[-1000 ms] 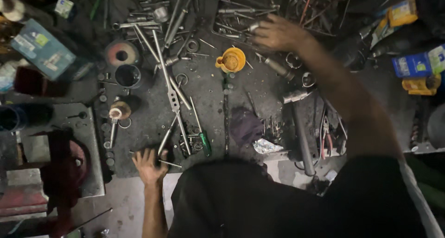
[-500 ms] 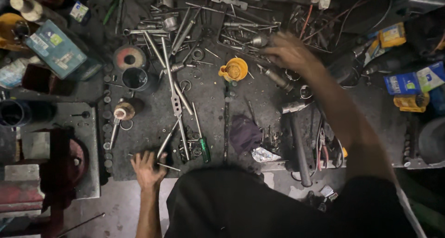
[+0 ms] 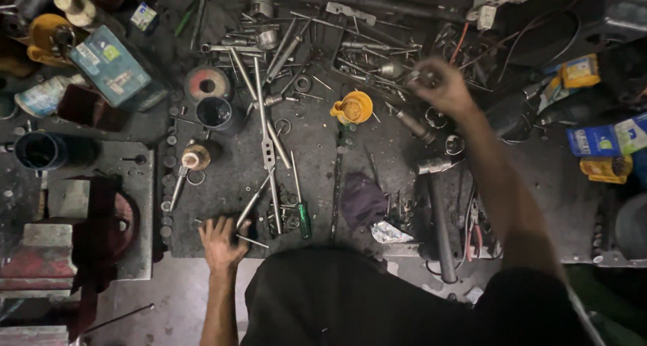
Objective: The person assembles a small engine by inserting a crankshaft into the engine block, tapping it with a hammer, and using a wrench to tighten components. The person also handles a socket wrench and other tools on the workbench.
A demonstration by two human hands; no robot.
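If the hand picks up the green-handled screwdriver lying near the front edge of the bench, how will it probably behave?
The green-handled screwdriver looks stiff, with a thin metal shaft, and probably light. Its rounded handle suggests it may roll if pushed sideways. The grimy bench hints it could be greasy, so perhaps slippery.

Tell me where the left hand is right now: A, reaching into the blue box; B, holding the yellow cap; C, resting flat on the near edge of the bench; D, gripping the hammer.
C: the left hand lies palm down with fingers spread on the near edge of the bench, well apart from the hammer and the yellow cap.
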